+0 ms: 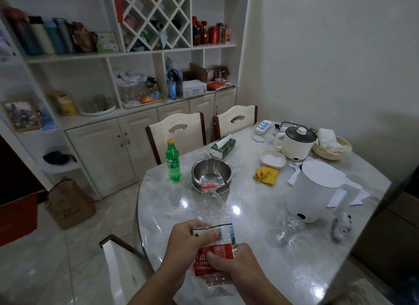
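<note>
I hold a clear, empty plastic bottle (213, 209) tilted away from me over the table's near edge, its neck with a red ring and no cap pointing toward the steel bowl. My left hand (188, 241) grips the bottle's middle, thumb on the torn white edge of the label. My right hand (235, 264) pinches the red label (212, 257), which is partly peeled and crumpled around the lower body. The bottle's base is hidden behind my hands.
On the marble table (260, 214) stand a green soda bottle (173, 163), a steel bowl (212, 172) with a utensil, a tissue box (223, 147), a yellow cloth (266, 175), a white kettle (317, 191), a small glass jar (292, 226), a cooker pot (294, 143) and paper scraps. Chairs ring the table; a shelf cabinet stands behind.
</note>
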A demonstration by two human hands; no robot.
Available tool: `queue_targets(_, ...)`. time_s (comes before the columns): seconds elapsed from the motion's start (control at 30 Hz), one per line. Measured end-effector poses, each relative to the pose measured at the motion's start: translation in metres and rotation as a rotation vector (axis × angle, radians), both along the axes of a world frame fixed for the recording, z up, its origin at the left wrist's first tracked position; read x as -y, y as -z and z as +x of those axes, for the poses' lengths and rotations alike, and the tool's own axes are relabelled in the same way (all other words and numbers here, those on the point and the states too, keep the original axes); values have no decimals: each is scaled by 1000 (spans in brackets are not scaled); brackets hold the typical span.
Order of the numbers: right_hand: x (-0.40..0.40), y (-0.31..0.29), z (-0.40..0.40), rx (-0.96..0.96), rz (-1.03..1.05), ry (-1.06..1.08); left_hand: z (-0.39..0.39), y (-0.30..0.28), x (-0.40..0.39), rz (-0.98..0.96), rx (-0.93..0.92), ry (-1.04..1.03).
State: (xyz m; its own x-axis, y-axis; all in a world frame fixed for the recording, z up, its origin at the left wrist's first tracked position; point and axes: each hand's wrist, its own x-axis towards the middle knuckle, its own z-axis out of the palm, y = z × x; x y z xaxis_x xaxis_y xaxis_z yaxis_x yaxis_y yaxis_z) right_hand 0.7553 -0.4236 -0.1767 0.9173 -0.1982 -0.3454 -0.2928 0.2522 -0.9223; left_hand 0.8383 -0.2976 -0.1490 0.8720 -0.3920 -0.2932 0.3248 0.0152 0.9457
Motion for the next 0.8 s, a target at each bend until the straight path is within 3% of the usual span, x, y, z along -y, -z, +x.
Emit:
queue_targets(0.13, 5, 9, -3, -30, 13, 45, 2, 8, 8, 10, -114, 72)
queue_targets(0.3, 18, 19, -5, -92, 10, 105, 15, 20, 14, 33, -113, 244)
queue_targets(0.4, 31, 26, -8, -104, 25, 155, 30, 46, 10, 68, -171, 195)
queue_targets(0.6, 49, 41, -18, -136, 33, 198, 48, 131, -9, 644, 30, 39)
queue_targets(0.8, 51, 51, -22, -188, 42, 207, 34, 184, -4, 920, 219, 391)
